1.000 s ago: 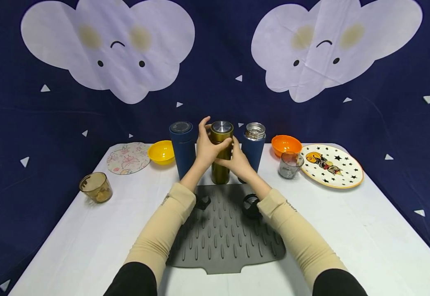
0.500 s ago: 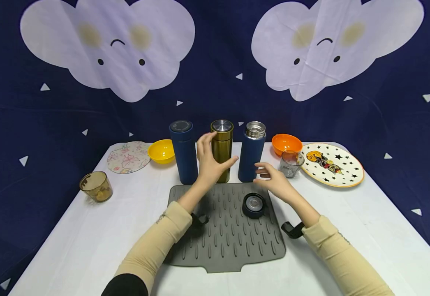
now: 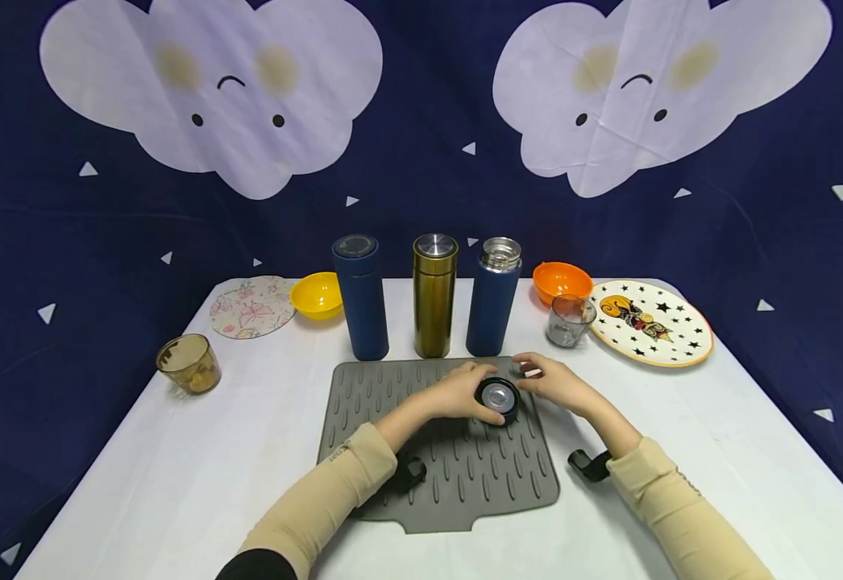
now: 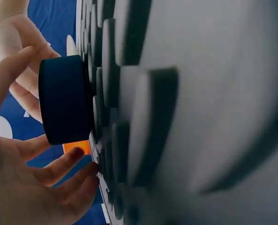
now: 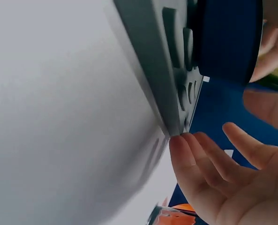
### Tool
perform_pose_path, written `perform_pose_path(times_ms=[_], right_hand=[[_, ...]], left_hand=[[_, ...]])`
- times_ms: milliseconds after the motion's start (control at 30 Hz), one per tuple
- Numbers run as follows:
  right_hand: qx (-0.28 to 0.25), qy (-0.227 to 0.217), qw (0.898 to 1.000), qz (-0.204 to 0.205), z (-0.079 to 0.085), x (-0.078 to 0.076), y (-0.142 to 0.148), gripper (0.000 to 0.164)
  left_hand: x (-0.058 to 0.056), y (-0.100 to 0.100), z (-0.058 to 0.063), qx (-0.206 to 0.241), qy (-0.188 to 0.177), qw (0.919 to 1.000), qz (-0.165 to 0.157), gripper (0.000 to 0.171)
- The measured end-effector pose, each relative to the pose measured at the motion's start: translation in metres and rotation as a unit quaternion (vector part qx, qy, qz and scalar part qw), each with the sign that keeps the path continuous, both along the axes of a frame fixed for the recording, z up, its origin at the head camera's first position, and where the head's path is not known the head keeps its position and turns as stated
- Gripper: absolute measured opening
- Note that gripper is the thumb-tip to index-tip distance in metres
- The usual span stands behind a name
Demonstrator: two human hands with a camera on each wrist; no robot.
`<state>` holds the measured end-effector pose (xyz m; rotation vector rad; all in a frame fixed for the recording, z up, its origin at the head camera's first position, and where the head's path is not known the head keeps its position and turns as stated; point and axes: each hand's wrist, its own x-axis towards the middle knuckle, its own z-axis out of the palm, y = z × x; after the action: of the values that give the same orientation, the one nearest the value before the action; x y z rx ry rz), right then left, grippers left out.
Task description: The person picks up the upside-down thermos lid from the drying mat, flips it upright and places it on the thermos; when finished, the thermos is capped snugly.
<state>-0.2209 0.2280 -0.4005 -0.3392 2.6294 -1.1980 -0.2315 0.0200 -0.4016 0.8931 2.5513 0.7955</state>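
Note:
A dark blue bottle lid (image 3: 498,396) with a grey disc in its face lies on the grey ribbed mat (image 3: 421,499). The left hand (image 3: 454,395) reaches round it, thumb on the near side and fingers on the far side. In the left wrist view, the lid (image 4: 63,101) stands between that thumb and the fingers. Just right of the lid, the right hand (image 3: 555,384) has its fingers spread and holds nothing. Behind the mat stands a blue bottle (image 3: 492,314), its metal neck uncovered. A gold bottle (image 3: 433,314) and another blue bottle (image 3: 363,310) beside it are capped.
On the left are a brown glass (image 3: 189,365), a patterned round mat (image 3: 251,308) and a yellow bowl (image 3: 317,296). To the right are an orange bowl (image 3: 562,282), a grey glass (image 3: 570,322) and a cat plate (image 3: 683,346). A white cloth (image 3: 233,451) covers the table.
Both hands have left the gold bottle. The left came down round the lid on the mat; the right moved right and down to the lid's other side. The bottles stay in place.

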Motion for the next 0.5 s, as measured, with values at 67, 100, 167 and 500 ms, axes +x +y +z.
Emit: perform_pose_path(times_ms=[67,100,167,500], right_hand=[[-0.004,0.004,1.000,0.001,-0.0014,0.0002,-0.0003,0.045],[-0.007,0.006,1.000,0.003,-0.0020,0.0004,-0.0003,0.043],[-0.008,0.010,1.000,0.010,-0.0035,0.0004,0.0002,0.041],[-0.016,0.025,0.999,0.024,-0.0080,-0.0004,-0.0010,0.037]], left_hand=[[-0.0011,0.0022,-0.0019,-0.029,0.008,0.9995,-0.011,0.083],[-0.0016,0.0034,-0.0024,-0.040,0.019,0.9989,-0.017,0.083],[-0.0028,0.0054,-0.0035,-0.050,0.037,0.9977,-0.024,0.081],[-0.0042,0.0048,-0.0043,-0.037,0.084,0.9952,-0.032,0.072]])
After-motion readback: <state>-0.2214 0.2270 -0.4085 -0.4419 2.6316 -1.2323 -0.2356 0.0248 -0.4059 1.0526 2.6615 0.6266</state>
